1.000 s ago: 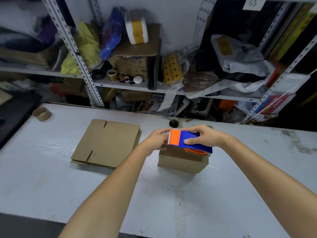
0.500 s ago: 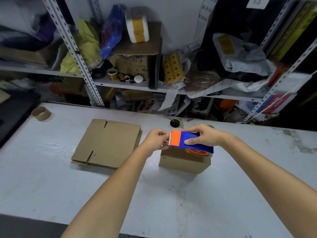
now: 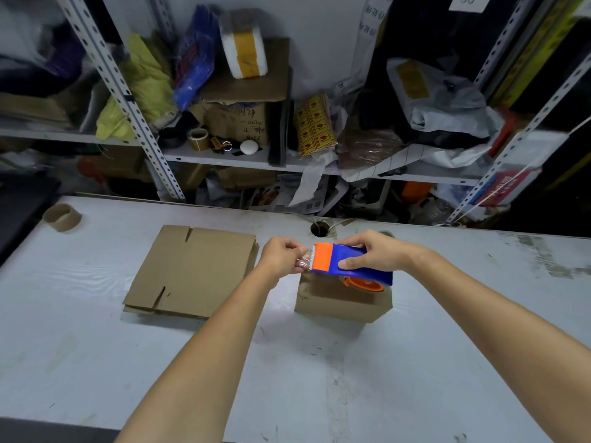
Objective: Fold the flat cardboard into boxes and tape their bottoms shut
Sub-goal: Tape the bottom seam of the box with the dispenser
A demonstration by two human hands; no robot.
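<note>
A small folded cardboard box [image 3: 339, 302] stands on the white table [image 3: 319, 378], right of centre. Above it my right hand [image 3: 377, 252] grips a blue and orange tape dispenser [image 3: 348, 262] from the top. My left hand [image 3: 283, 255] pinches the clear tape end [image 3: 303, 260] at the dispenser's toothed orange edge. The dispenser hides most of the box's top. A stack of flat cardboard [image 3: 195, 270] lies on the table to the left, apart from both hands.
An empty brown tape core [image 3: 62, 217] sits at the table's far left. A round cable hole [image 3: 319, 228] is near the table's back edge. Cluttered metal shelves [image 3: 224, 158] with boxes, bags and rolls stand behind the table.
My left hand has drawn slightly left from the dispenser, pulling out a short length of clear tape. The dispenser stays held above the box.
</note>
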